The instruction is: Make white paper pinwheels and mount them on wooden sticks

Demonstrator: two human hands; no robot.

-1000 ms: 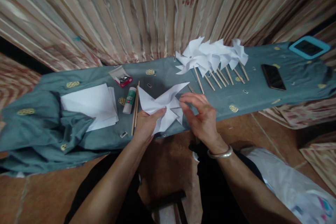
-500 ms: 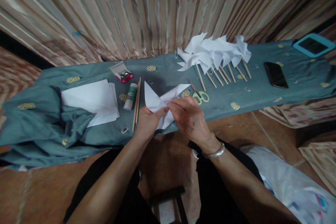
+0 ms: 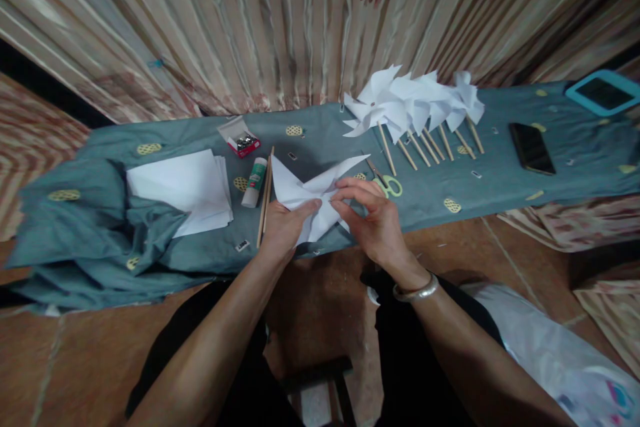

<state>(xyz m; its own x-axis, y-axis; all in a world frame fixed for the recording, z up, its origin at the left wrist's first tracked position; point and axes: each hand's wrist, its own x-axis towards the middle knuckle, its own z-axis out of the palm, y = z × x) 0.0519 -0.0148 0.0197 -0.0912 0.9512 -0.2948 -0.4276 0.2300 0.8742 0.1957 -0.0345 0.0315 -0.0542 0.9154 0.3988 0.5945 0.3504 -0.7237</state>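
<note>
A white paper pinwheel [image 3: 313, 190] with folded blades is held over the near edge of the cloth-covered table. My left hand [image 3: 285, 227] grips it from the left, the thumb pressing near its centre. Just right of that centre is my right hand [image 3: 373, 217], its thumb and fingertips brought together in a pinch. Whatever may be between those fingertips is too small to make out. Left of the pinwheel lie wooden sticks [image 3: 264, 203] and a glue stick [image 3: 255, 182]. Green-handled scissors [image 3: 387, 185] lie behind my right hand.
Several finished pinwheels on sticks [image 3: 415, 107] lie in a row at the back. A stack of white paper [image 3: 177, 187] and a small red-and-white box of metal pieces [image 3: 243, 141] are at left. A phone [image 3: 531, 148] and a blue-framed tablet [image 3: 604, 92] lie at right.
My right hand has drawn back slightly to the right from the pinwheel's centre, and its fingers have loosened. My left hand keeps its grip. The whole view has shifted a little.
</note>
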